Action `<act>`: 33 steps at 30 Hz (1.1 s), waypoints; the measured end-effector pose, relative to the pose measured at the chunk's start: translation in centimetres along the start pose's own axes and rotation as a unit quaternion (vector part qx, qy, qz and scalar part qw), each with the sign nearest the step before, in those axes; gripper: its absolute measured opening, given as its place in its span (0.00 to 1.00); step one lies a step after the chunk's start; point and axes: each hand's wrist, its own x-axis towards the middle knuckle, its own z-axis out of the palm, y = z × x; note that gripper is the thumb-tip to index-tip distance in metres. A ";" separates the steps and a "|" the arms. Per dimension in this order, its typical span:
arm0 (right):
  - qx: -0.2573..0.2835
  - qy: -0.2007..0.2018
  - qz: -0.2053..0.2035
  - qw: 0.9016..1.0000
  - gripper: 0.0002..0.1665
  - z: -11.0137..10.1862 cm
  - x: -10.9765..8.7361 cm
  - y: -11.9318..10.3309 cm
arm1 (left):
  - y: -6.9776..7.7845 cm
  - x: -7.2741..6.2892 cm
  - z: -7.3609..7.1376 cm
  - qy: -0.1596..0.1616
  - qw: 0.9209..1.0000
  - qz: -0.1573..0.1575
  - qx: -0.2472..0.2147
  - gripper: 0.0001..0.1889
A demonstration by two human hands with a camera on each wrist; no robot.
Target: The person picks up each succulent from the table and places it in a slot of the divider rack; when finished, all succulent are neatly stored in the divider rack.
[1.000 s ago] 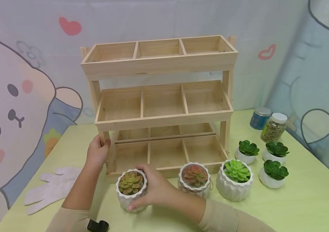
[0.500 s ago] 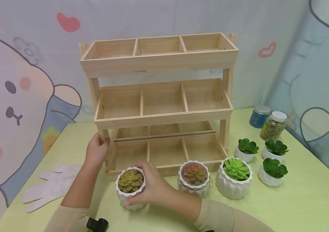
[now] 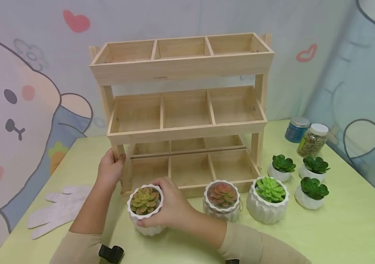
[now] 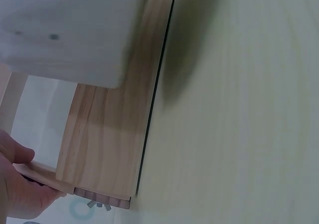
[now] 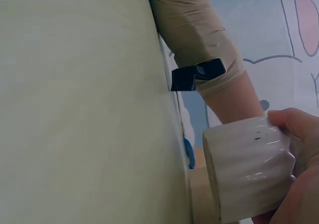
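Observation:
My left hand grips the left upright of a three-tier wooden rack, just under its middle tier. My right hand holds a white fluted pot from its right side, thumb in front and fingers behind. A yellow-orange succulent fills the pot's mouth. The pot is in front of the bottom tier's left end, and the right wrist view shows its base raised off the table. In the left wrist view the pot's glazed side overlaps the rack's bottom board.
Right of the held pot stand a white pot with a reddish succulent and one with a bright green succulent. Beyond them are small dark green succulents, a blue jar and a granule-filled jar. White gloves lie left.
My right hand has shifted the pot slightly left. My left hand keeps its grip on the upright, and the whole head view has drifted a little.

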 end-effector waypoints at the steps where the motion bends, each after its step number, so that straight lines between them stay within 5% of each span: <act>1: 0.012 0.000 0.004 1.000 0.47 -0.2 0.2 -0.4 | 0.0 0.1 0.0 -0.001 1.000 0.003 0.000 0.20; 14: 0.039 0.069 0.040 0.996 0.48 -2.4 2.9 -3.1 | -0.2 0.6 0.1 -0.007 1.000 0.016 -0.010 0.20; 33: 0.032 0.212 0.082 0.973 0.50 -0.4 6.5 -3.4 | -0.2 0.1 -0.2 0.008 0.999 0.023 0.039 0.19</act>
